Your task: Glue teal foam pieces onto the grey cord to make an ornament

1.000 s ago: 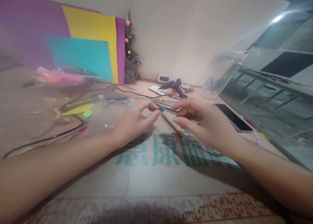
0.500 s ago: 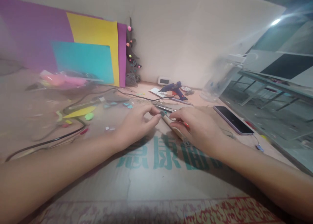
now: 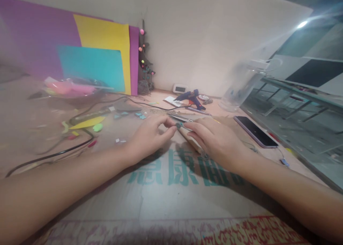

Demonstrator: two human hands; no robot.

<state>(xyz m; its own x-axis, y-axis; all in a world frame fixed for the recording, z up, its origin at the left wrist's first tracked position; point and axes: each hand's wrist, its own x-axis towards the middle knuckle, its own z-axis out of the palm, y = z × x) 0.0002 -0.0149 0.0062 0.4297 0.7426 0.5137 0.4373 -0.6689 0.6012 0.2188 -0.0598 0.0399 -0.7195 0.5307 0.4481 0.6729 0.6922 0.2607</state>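
My left hand [image 3: 150,135] pinches thumb and forefinger on a small teal piece [image 3: 179,124] at mid-table. My right hand [image 3: 214,139] lies beside it, fingers stretched toward the same piece, covering a thin wooden stick [image 3: 190,141] that lies on the cardboard sheet [image 3: 166,188]. Metal tweezers or scissors [image 3: 179,118] lie just beyond the fingertips. Whether the right fingers grip anything is hidden.
Purple, yellow and teal paper sheets [image 3: 93,64] lean on the wall at the left. A black cable [image 3: 80,130] and small coloured scraps lie left of my hands. A blue glue gun [image 3: 190,96], a clear container [image 3: 238,86] and a phone [image 3: 255,131] sit to the right.
My right hand has dropped from a raised pinch on the metal tool to lie low over the stick. The left hand has kept its pinch in place.
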